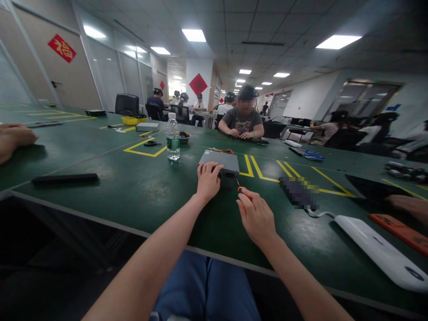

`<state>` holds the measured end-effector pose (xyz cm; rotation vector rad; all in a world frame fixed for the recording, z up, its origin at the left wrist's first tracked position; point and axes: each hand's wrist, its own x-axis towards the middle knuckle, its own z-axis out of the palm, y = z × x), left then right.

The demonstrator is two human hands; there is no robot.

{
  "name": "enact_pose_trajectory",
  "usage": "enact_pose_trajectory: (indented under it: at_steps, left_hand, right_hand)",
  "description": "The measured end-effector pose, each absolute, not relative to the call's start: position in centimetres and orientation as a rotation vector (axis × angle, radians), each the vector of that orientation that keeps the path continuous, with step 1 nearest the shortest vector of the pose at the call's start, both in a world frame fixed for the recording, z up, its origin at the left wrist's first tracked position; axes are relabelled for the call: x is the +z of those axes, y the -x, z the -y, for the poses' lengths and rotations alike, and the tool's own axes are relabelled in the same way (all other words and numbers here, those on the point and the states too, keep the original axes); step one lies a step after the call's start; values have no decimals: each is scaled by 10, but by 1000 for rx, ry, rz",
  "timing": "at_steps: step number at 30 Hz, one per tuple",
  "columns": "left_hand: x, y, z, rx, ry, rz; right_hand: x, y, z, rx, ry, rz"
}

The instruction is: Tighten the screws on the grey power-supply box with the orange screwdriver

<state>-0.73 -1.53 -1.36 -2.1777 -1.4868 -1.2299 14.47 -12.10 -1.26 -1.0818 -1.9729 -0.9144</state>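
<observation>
Your left hand (207, 180) rests on the near left corner of the grey metal box (221, 161), with the fingers curled over its top edge and pressing it to the green table (133, 191). The box is flat and rectangular, with a matte grey top and a darker front face turned toward you. Coloured wires show at its far edge. It lies mid-table straight ahead of you, its right end just beside the yellow tape lines (257, 171).

Your right hand (256, 216) is closed around an orange-handled screwdriver (241, 190), and only the handle's end shows past your fingers. The thin shaft points at the box's front, but it is too small here to tell whether the tip touches.

On your left, green surface runs from the box to a black bar (65, 179), well apart. A water bottle (173, 138) stands upright beyond and left of the box. On your right, a long white device (377, 252) lies near the table's near edge, with an orange phone (401, 232) just behind it. That near edge passes under both your forearms. Another person's hand (13, 138) rests at the far left, and a seated person (243, 121) faces you across the table
</observation>
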Motion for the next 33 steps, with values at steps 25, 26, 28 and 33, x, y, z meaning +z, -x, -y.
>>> enact_pose_trajectory:
  at_steps: [25, 26, 28, 33]
  left_hand:
    - [-13, 7, 17, -1224, 2179, 1497]
    - [-13, 7, 16, -1222, 2178, 1499]
    - [-13, 6, 16, -1219, 2174, 1499]
    - [-14, 7, 15, -1232, 2171, 1486]
  right_hand:
    - [-14, -139, 127, -866, 1125, 1960]
    - [-16, -138, 125, -863, 1099, 1990]
    - [-18, -139, 124, -879, 1074, 2044]
    - [-7, -143, 127, -1004, 1142, 1982]
